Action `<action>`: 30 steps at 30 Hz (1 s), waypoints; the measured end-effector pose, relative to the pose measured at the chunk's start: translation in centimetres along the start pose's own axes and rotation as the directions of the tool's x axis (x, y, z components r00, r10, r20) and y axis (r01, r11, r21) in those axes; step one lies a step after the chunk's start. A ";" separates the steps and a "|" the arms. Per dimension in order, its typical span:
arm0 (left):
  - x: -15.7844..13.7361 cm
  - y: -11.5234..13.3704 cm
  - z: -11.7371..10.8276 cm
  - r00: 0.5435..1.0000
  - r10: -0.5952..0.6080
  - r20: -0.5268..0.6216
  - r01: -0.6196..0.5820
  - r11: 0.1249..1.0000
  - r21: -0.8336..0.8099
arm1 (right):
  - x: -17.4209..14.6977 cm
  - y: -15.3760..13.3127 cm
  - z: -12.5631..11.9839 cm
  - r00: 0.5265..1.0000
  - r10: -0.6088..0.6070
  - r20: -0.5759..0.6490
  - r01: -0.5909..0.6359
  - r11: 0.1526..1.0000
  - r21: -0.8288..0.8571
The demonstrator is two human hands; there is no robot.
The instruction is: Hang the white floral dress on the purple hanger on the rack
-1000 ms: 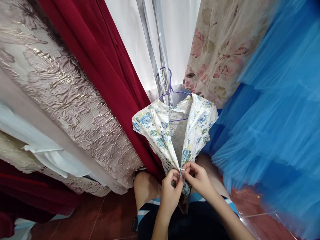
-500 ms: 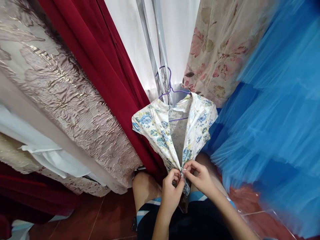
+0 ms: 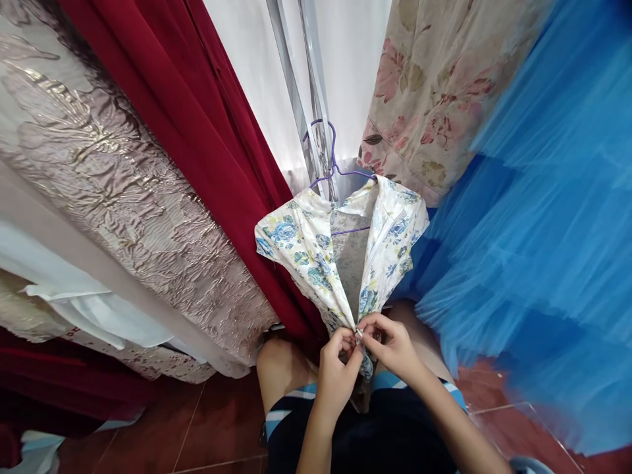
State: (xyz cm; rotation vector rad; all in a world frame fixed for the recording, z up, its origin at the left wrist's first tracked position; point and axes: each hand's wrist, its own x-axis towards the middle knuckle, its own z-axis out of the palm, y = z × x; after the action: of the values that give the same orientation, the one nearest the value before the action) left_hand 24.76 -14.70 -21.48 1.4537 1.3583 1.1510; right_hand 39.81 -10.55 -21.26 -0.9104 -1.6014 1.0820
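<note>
A white dress [image 3: 311, 253] with blue and yellow flowers hangs on a purple wire hanger [image 3: 334, 164], its front gaping in a long V. My left hand [image 3: 342, 359] pinches the fabric at the bottom of that V, thumb and fingers together. Right beside it, my right hand [image 3: 390, 342] is closed on the other edge, where a small whitish piece like a zipper pull shows at the fingertips. The dress's lower part drops between my knees, mostly hidden by my hands.
A dark red gown [image 3: 192, 131] and an embossed pink one [image 3: 123, 171] hang to the left. Behind are white cloth [image 3: 247, 66] with grey ribbons and a floral panel [image 3: 424, 105]. Blue tulle [image 3: 533, 250] fills the right, above red floor tiles [image 3: 217, 421].
The view has shifted slightly, so the dress and hanger sit a little higher and farther left. Both hands keep their pinch at the same spot on the dress.
</note>
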 end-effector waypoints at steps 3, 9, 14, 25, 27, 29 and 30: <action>-0.2 0.1 0.0 1.000 -0.001 -0.003 0.001 1.000 -0.002 | -0.1 0.0 0.1 0.999 -0.032 -0.009 0.032 0.999 -0.010; -0.2 0.0 -0.3 1.000 0.003 -0.014 -0.002 1.000 0.016 | 0.1 -0.4 0.1 0.998 -0.068 0.000 0.068 0.998 -0.014; -0.1 -0.2 -0.3 1.000 0.001 -0.011 -0.001 1.000 0.018 | 0.3 -0.3 0.4 0.997 -0.080 -0.010 0.080 0.996 -0.028; -0.5 0.3 -0.7 0.999 0.048 0.002 -0.048 0.998 0.037 | 1.4 -2.1 0.1 0.996 -0.092 0.016 0.092 0.996 0.004; -0.5 0.4 -1.2 0.998 0.059 0.009 -0.059 0.995 0.075 | 1.9 -2.7 0.2 0.997 -0.067 0.024 0.067 0.998 0.007; -0.5 0.6 -1.8 0.997 0.077 0.006 -0.077 0.989 0.127 | 2.4 -3.1 0.3 0.999 -0.041 0.031 0.040 0.999 0.012; -0.5 0.8 -2.0 0.996 0.088 0.001 -0.087 0.984 0.153 | 2.7 -3.3 0.4 0.999 -0.033 0.033 0.032 0.999 0.018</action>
State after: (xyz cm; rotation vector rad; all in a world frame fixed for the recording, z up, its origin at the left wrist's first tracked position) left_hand 23.02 -15.31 -20.30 1.6344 1.4250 1.1278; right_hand 38.56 -9.21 -17.42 -0.8562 -1.6259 1.0916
